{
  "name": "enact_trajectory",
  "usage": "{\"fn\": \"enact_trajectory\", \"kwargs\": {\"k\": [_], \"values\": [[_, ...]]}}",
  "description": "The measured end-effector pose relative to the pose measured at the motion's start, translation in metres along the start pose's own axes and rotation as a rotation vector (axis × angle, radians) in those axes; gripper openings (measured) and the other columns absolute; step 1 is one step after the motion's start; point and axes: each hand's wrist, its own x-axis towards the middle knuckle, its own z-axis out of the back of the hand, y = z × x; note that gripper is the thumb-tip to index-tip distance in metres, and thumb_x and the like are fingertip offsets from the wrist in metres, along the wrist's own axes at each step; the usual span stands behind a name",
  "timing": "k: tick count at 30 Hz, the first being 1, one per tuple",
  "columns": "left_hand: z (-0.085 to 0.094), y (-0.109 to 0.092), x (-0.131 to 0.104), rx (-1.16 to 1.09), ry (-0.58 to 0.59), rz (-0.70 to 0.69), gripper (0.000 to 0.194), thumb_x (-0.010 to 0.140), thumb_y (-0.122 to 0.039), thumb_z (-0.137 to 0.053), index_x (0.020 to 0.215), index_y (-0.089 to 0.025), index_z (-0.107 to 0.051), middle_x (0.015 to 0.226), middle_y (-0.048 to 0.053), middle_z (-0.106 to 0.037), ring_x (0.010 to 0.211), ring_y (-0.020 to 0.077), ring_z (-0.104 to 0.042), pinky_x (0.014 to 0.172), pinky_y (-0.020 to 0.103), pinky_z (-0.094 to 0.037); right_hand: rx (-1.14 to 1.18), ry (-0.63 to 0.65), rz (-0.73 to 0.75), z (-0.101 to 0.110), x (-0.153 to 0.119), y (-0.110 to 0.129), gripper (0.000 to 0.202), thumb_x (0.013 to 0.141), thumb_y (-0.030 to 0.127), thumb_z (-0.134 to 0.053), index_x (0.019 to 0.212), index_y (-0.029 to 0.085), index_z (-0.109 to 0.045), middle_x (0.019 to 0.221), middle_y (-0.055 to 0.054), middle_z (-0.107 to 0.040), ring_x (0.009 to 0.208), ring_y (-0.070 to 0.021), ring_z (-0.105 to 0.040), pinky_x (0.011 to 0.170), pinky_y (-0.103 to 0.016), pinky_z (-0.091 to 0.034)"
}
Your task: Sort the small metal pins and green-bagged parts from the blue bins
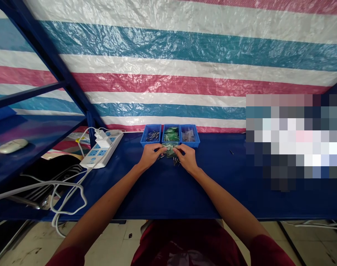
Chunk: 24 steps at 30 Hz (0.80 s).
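I wear a dark red shirt (190,236), almost maroon across the shadowed front and a little brighter at the shoulders' ends. Low on its front sits a pale greyish print (186,259), cut off by the bottom of my view and too dim to read. My left sleeve (67,257) and my right sleeve (269,251) are short, in plain red cloth. Below them, my left forearm (110,201) and right forearm (226,197) are bare and slim, narrowing to bare wrists; my left hand (150,156) and right hand (188,158) are bare too.
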Motion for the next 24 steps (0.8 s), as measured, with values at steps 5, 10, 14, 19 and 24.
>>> {"fn": "enact_trajectory", "kwargs": {"k": [5, 10, 14, 19, 24], "values": [[0.002, 0.002, 0.0, -0.011, -0.028, 0.002, 0.042, 0.085, -0.044, -0.056, 0.054, -0.016, -0.057, 0.051, -0.001, -0.056, 0.05, 0.012, -0.051, 0.054, 0.023, -0.038, 0.05, 0.03, 0.009, 0.0, -0.004, 0.003, 0.03, 0.091, 0.041, -0.049, 0.101, 0.018, -0.067, 0.077, -0.004, -0.063, 0.063, -0.0148, -0.057, 0.065, -0.028, -0.048], [0.003, 0.003, 0.001, -0.169, 0.008, 0.07, 0.045, 0.085, -0.049, -0.055, 0.056, -0.016, -0.052, 0.05, -0.002, -0.05, 0.049, 0.0108, -0.047, 0.051, 0.022, -0.038, 0.115, 0.028, 0.065, 0.001, -0.003, -0.001, 0.037, 0.096, 0.029, -0.036, 0.13, 0.025, -0.052, 0.111, -0.009, -0.059, 0.077, -0.0149, -0.061, 0.068, -0.029, -0.053], [-0.001, 0.002, 0.001, -0.312, 0.15, 0.156, 0.044, 0.086, -0.051, -0.054, 0.061, -0.015, -0.054, 0.052, -0.001, -0.051, 0.047, 0.0102, -0.047, 0.047, 0.021, -0.038, 0.046, -0.045, 0.135, 0.0, -0.001, -0.006, 0.023, 0.09, 0.022, -0.046, 0.103, 0.022, -0.065, 0.122, -0.012, -0.052, 0.095, -0.0193, -0.06, 0.073, -0.032, -0.054], [-0.003, 0.003, -0.002, -0.129, 0.016, 0.026, 0.04, 0.093, -0.048, -0.044, 0.101, -0.015, -0.064, 0.088, 0.007, -0.065, 0.073, 0.0161, -0.06, 0.06, 0.024, -0.046, 0.036, -0.053, 0.142, 0.0, -0.001, -0.008, 0.019, 0.09, 0.017, -0.045, 0.091, 0.021, -0.063, 0.102, -0.009, -0.064, 0.097, -0.0197, -0.061, 0.077, -0.032, -0.053], [-0.003, 0.009, -0.004, 0.062, -0.044, -0.238, 0.043, 0.093, -0.046, -0.047, 0.122, -0.016, -0.057, 0.12, 0.013, -0.058, 0.094, 0.0199, -0.059, 0.075, 0.03, -0.05, -0.004, -0.06, 0.118, -0.001, -0.002, -0.006, 0.015, 0.09, 0.024, -0.05, 0.091, 0.019, -0.063, 0.085, -0.006, -0.066, 0.076, -0.0171, -0.062, 0.07, -0.029, -0.051]]}}
